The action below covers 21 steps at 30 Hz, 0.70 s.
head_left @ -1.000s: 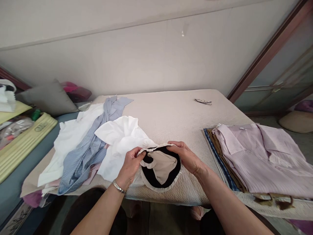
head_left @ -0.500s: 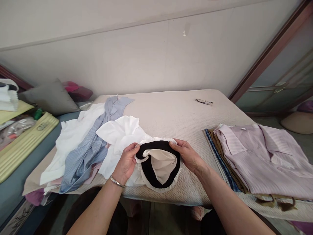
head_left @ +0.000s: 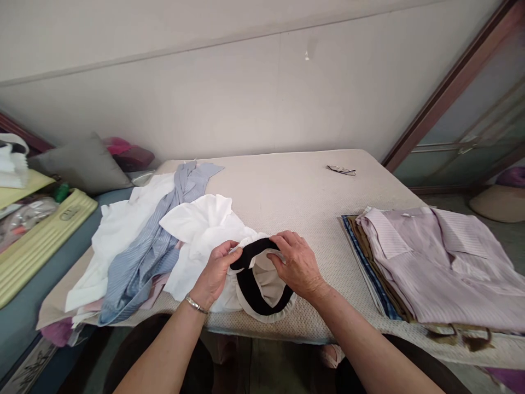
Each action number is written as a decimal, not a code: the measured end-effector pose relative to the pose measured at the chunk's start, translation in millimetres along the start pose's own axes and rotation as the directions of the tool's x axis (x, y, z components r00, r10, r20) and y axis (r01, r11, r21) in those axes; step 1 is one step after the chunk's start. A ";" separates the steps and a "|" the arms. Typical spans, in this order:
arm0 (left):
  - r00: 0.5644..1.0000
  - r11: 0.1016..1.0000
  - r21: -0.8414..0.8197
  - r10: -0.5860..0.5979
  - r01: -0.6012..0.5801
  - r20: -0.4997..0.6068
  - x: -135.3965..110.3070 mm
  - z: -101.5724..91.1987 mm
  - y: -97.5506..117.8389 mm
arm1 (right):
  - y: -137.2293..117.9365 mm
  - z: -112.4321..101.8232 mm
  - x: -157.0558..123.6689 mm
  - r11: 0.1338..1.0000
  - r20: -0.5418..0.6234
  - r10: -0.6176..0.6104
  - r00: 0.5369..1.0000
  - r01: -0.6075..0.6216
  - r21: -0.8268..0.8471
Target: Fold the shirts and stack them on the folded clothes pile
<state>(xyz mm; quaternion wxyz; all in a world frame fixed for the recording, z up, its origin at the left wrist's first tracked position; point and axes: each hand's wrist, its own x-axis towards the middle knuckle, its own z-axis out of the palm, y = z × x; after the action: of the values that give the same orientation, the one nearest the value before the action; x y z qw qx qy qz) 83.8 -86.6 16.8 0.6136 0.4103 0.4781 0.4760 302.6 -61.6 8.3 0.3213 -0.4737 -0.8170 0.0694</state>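
Right hand (head_left: 298, 264) shifted inward, pinching black band (head_left: 249, 254), left hand (head_left: 215, 272) still holding

Soft, muted light lies fairly evenly across the wall (head_left: 229, 104) up top; dark shadow fills the bottom centre beneath the covered table (head_left: 283, 186). Wide-angle stretching skews both side edges.

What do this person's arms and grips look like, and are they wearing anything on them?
The left arm and right arm show no sleeves. A shiny, silver-coloured bracelet circles the left wrist; none shows on the right. The left grip and right grip have no gloves.
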 end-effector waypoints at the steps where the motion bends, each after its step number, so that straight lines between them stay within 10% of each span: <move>1: 1.000 0.997 0.080 0.008 -0.010 0.028 -0.1 -0.2 -0.3 | -0.4 3.2 -1.0 0.998 -0.010 -0.002 1.000 0.001 -0.061; 4: 0.977 0.883 0.452 0.190 -0.126 -0.099 1.8 -4.8 -0.5 | -3.7 6.9 -5.3 0.984 -0.080 -0.076 0.994 0.061 -0.167; 6: 0.875 0.684 0.701 0.448 -0.203 -0.184 4.3 -9.5 2.1 | -9.4 5.3 -10.1 0.972 -0.115 -0.182 0.977 0.160 -0.174; 8: 0.789 0.470 0.832 0.611 -0.294 -0.067 6.5 -13.4 7.1 | -16.4 3.2 -15.7 0.951 -0.138 -0.290 0.947 0.269 -0.149; 11: 0.771 0.280 0.835 0.590 -0.474 0.240 7.5 -15.5 14.6 | -24.0 2.1 -22.8 0.918 -0.181 -0.395 0.901 0.382 -0.104; 21: 0.820 0.319 0.775 0.396 -0.545 0.414 -2.2 -11.6 21.8 | -24.0 4.5 -26.2 0.902 -0.205 -0.431 0.879 0.428 -0.062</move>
<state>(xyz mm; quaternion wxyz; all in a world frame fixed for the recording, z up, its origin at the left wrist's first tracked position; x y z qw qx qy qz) 68.0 -83.6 35.8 0.1855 0.8166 0.4626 0.2911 291.5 -95.2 2.9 0.4111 -0.2878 -0.8628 -0.0609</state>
